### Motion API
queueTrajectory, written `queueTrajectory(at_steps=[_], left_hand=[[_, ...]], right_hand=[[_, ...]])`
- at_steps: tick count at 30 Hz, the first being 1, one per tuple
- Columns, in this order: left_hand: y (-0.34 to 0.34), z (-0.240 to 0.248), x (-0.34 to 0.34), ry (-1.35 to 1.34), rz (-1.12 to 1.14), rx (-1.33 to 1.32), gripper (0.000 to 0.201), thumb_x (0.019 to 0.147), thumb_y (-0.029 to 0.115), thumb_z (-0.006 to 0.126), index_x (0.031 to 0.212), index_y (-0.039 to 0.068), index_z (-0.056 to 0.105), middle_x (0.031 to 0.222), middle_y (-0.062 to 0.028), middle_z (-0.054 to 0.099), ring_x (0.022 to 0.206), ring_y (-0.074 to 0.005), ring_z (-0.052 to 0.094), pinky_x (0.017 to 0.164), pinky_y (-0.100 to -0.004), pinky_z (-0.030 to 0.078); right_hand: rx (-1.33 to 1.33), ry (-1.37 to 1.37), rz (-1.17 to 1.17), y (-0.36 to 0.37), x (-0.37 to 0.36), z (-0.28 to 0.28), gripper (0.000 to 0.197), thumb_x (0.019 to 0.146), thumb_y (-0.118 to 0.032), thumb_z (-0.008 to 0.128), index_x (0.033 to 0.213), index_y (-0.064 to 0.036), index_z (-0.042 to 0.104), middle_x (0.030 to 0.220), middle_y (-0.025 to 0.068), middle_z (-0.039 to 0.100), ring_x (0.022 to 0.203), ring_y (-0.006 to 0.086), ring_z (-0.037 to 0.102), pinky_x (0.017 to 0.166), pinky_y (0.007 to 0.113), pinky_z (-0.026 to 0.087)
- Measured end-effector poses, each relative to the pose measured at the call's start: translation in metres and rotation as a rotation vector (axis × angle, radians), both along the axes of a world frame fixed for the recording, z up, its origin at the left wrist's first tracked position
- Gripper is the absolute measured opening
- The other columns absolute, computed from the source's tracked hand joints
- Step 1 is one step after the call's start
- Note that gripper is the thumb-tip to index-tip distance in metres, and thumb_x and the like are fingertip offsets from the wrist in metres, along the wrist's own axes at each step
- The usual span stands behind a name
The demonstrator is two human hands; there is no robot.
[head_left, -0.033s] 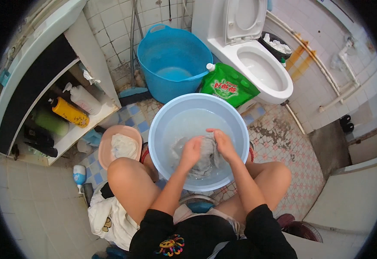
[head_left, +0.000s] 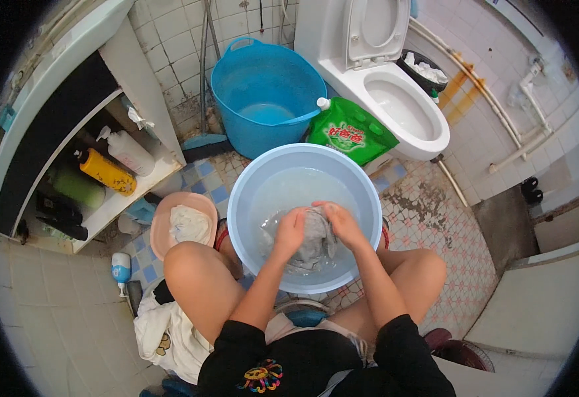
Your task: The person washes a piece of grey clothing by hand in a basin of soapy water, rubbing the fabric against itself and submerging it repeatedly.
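Observation:
A light blue basin (head_left: 239, 198) of cloudy water stands between my knees. In it lies a wet grey cloth (head_left: 316, 241), partly under the water. My left hand (head_left: 290, 229) grips the cloth's left side, fingers curled toward the middle. From the other side my right hand (head_left: 339, 223) is closed on the same cloth, its fingertips near those of the left. The folds between the hands are bunched up, and the palms are hidden.
A pink basin (head_left: 159, 231) with white cloth sits to the left. Beyond my basin stand a blue tub (head_left: 263, 86), a green detergent pouch (head_left: 352, 132) and a toilet (head_left: 435, 132). Bottles fill a shelf (head_left: 114, 208) at left; white clothes (head_left: 163, 331) lie by my left knee.
My hands have come slightly closer together over the grey cloth. The right hand has shifted a little left and down, and the cloth's folds are rearranged.

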State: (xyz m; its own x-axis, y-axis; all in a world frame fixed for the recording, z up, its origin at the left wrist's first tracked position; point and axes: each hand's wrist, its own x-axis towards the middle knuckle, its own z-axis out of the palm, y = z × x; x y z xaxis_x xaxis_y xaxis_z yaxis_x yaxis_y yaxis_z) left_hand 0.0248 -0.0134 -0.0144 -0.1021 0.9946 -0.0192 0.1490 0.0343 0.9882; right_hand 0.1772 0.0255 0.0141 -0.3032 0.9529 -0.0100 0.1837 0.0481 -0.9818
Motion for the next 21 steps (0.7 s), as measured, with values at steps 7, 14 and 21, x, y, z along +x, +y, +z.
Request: queueTrajectory(at_steps=[7,14,21], left_hand=[[0.001,0.021,-0.007,-0.008,-0.005,0.168,0.024,0.083,0.017,0.055,0.102,0.003,0.058,0.095,-0.0127,0.059,0.091,-0.0235,0.055,0.077,-0.0324,0.044],[-0.005,0.020,-0.014,0.111,-0.325,-0.087,0.035,0.073,0.017,0.068,0.101,0.000,0.057,0.103,-0.0105,0.056,0.093,-0.0177,0.053,0.081,-0.0279,0.041],[-0.009,0.029,-0.020,-0.537,-0.275,-0.184,0.036,0.075,0.018,0.066,0.100,-0.004,0.054,0.102,-0.0131,0.056,0.088,-0.0199,0.056,0.075,-0.0280,0.045]], right_hand=[[-0.192,-0.096,0.239,-0.007,0.004,0.024,0.033,0.078,-0.019,0.061,0.104,0.0001,0.057,0.096,0.0076,0.061,0.088,0.0144,0.055,0.077,0.030,0.044],[-0.363,0.405,0.037,-0.001,0.025,0.050,0.036,0.084,-0.021,0.055,0.112,0.0017,0.049,0.103,0.0085,0.056,0.091,0.0165,0.054,0.081,0.031,0.044],[-0.263,0.480,-0.080,0.004,0.027,0.054,0.036,0.079,-0.017,0.062,0.109,0.0009,0.051,0.101,0.0082,0.058,0.091,0.0173,0.055,0.080,0.031,0.044]])
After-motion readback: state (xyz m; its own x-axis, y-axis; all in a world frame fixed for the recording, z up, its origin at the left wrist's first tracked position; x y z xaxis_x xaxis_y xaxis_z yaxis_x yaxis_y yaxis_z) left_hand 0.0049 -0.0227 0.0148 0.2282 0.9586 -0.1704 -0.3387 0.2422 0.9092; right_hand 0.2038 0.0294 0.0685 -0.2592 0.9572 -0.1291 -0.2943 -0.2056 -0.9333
